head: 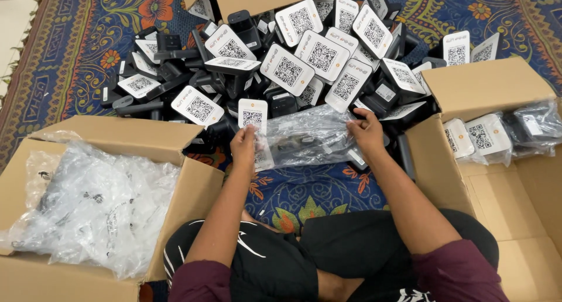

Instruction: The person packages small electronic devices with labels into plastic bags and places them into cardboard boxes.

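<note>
The clear plastic bag is stretched between my hands above the patterned rug. My left hand pinches its end with the white code card; my right hand grips the other end.

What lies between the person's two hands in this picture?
In the head view, a clear crinkled plastic bag stretches between left hand and right hand, both gripping it.

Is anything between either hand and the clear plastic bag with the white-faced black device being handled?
Nothing visible. The left hand grips the white-faced black device at the mouth of the clear plastic bag, and the right hand pinches the bag's far end. Both touch it directly; the pile of similar devices lies behind.
</note>
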